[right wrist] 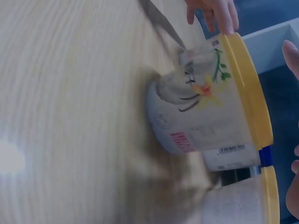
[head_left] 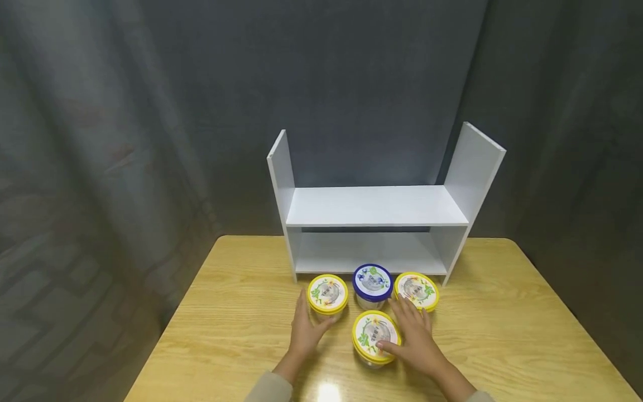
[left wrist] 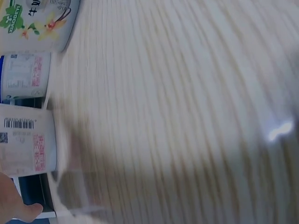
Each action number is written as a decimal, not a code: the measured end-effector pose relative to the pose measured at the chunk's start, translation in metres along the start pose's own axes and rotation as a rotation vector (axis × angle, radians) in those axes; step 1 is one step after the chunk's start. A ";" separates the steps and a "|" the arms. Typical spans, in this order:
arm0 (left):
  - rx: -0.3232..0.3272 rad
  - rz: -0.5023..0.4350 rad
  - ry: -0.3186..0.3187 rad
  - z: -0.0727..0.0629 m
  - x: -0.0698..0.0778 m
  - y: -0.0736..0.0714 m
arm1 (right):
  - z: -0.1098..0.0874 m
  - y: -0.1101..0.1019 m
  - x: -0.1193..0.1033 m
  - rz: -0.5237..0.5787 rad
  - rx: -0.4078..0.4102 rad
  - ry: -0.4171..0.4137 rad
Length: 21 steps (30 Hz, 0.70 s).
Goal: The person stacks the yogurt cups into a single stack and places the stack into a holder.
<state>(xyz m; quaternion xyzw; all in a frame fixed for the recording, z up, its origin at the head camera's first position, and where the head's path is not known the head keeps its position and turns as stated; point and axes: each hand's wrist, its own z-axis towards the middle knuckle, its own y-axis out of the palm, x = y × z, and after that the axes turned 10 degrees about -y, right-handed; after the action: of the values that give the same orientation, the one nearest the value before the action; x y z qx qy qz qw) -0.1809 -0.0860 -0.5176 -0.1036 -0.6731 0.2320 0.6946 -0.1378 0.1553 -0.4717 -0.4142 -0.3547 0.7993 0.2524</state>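
On wooden table (head_left: 226,335), before white shelf unit (head_left: 377,207): left hand (head_left: 303,330), thumb spread from fingers around left yellow-lidded tub (head_left: 327,293), contact unclear; right hand (head_left: 418,341), fingers spread, thumb above front yellow-lidded tub (head_left: 369,335), near right yellow-lidded tub (head_left: 419,289) and blue-lidded tub (head_left: 373,281).

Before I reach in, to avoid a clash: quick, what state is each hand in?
Left hand: open, at the left yellow-lidded tub; contact can't be told.
Right hand: open, over the front yellow-lidded tub, holding nothing.

A white glare spot marks the bench (head_left: 226,340) at the head view's bottom; the curtains (head_left: 372,84) hang dim. Both wrist views look hazy, with soft shadows beside the tubs (right wrist: 205,107).
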 end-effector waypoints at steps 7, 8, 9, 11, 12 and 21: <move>0.026 -0.063 -0.003 -0.003 0.005 0.006 | -0.005 0.006 -0.004 0.000 0.011 -0.021; 0.026 -0.070 -0.006 -0.003 0.006 0.007 | -0.006 0.007 -0.004 0.007 0.011 -0.024; 0.027 -0.073 -0.012 -0.003 0.006 0.008 | -0.006 0.007 -0.004 0.009 0.009 -0.027; 0.033 -0.081 -0.020 -0.003 0.006 0.010 | -0.008 0.009 -0.005 0.008 0.000 -0.032; 0.037 -0.080 -0.024 -0.003 0.007 0.011 | -0.008 0.009 -0.005 0.005 -0.004 -0.034; 0.102 -0.035 -0.041 -0.004 0.005 0.018 | -0.011 0.015 -0.003 0.031 -0.048 -0.014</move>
<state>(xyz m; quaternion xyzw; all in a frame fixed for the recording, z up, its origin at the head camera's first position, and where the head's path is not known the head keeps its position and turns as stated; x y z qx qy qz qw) -0.1806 -0.0673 -0.5213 -0.0517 -0.6764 0.2559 0.6887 -0.1284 0.1483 -0.4867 -0.4198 -0.3691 0.7973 0.2277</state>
